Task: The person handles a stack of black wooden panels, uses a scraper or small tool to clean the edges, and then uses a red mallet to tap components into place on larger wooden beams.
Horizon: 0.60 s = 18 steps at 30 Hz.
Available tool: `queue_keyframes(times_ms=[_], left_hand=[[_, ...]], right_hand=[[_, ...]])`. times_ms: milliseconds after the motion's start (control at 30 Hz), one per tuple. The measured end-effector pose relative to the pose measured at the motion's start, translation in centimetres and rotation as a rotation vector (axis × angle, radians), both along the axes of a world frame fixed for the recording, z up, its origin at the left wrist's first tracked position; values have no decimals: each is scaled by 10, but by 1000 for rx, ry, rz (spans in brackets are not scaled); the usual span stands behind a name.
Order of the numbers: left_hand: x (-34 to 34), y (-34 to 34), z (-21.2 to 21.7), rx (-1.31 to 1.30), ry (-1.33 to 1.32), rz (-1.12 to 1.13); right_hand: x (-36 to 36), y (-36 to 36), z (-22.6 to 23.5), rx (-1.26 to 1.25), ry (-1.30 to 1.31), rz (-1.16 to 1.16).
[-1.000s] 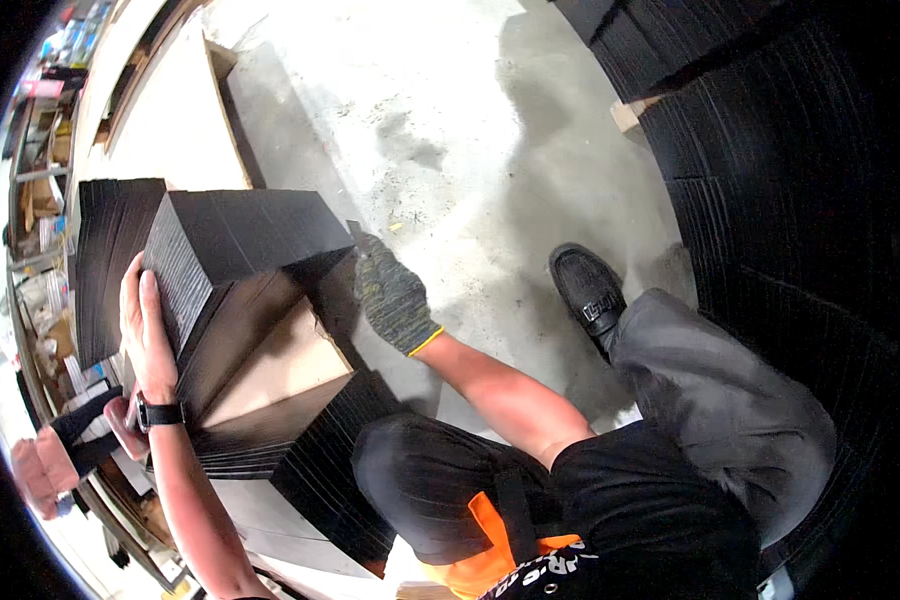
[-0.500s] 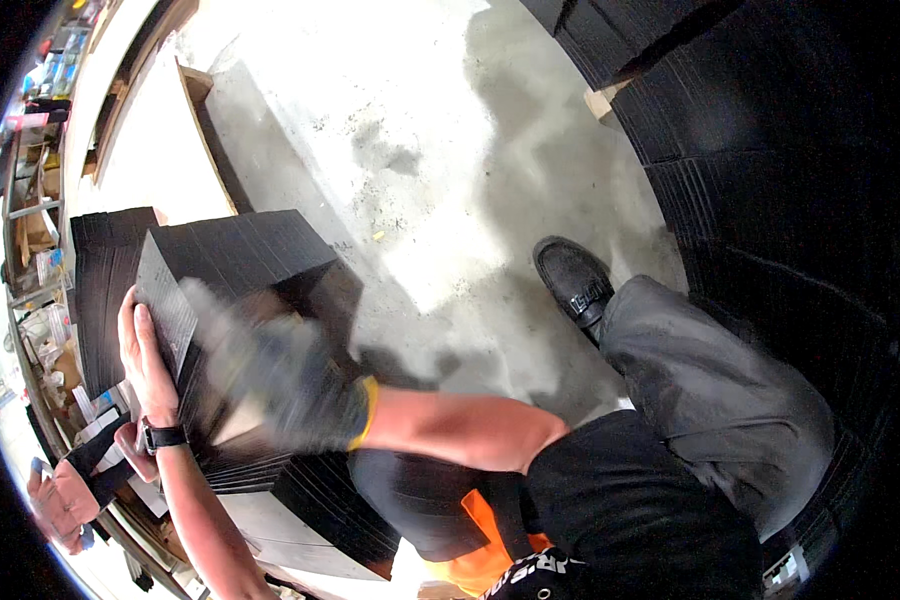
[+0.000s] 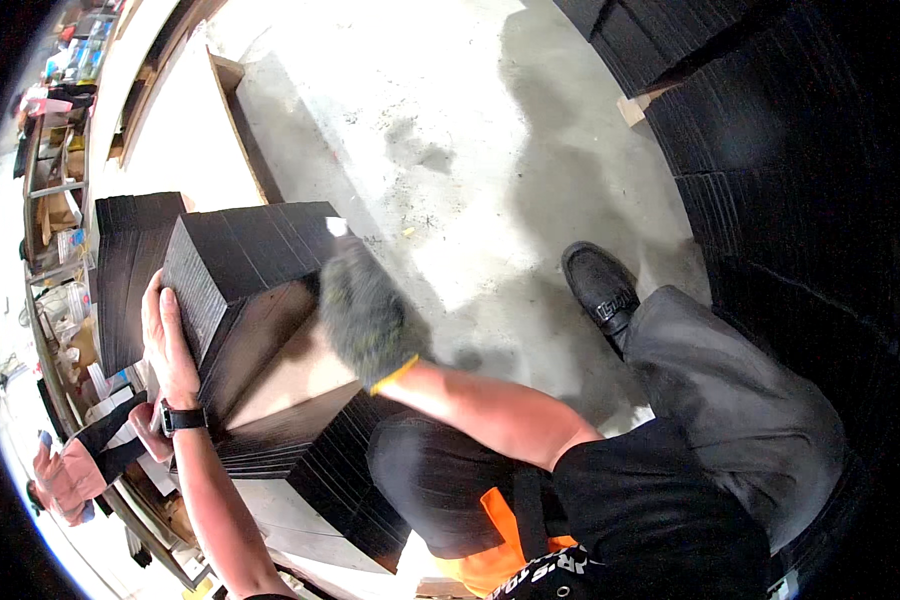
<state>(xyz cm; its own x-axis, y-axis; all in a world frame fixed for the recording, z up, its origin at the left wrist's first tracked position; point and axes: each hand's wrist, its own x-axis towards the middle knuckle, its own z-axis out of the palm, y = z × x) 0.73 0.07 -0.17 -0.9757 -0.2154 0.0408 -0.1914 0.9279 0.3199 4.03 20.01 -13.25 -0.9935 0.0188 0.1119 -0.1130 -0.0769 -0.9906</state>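
My left hand [image 3: 173,345], bare and with a black watch on the wrist, lies with straight fingers against the end of a stack of thin black sheets or panels [image 3: 255,245]. My right hand [image 3: 365,310] wears a grey knitted glove with a yellow cuff. Its fingers are closed at the stack's far right corner. A small white thing [image 3: 337,227] shows at the fingertips; its kind is too small and blurred to tell. Below the stack, between my arms, is a bare tan surface [image 3: 295,375] with dark smudged edges.
Another black stack [image 3: 135,275] stands beyond my left hand, and more black sheets [image 3: 355,480] lie nearer me. Tall black stacks [image 3: 770,170] line the right. A pale board [image 3: 185,130] is at the upper left. Cluttered shelves [image 3: 55,220] and a person [image 3: 75,480] are far left.
My right hand has swept from over the stack's near part to its far right corner, uncovering the tan surface. My left hand keeps its place on the stack's end. The whole view has shifted slightly.
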Motion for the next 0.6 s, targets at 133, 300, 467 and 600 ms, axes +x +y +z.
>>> queue_keyframes(times_ms=[133, 300, 467, 600], left_hand=[[-1, 9, -13, 24, 8, 40], [0, -5, -6, 33, 38, 41], [-1, 12, -9, -44, 27, -8], [3, 5, -23, 81, 25, -12]], right_hand=[[0, -3, 59, 188, 245, 174], [9, -3, 89, -443, 410, 69], [-1, -1, 12, -76, -123, -5], [12, -4, 81, -205, 576, 55]])
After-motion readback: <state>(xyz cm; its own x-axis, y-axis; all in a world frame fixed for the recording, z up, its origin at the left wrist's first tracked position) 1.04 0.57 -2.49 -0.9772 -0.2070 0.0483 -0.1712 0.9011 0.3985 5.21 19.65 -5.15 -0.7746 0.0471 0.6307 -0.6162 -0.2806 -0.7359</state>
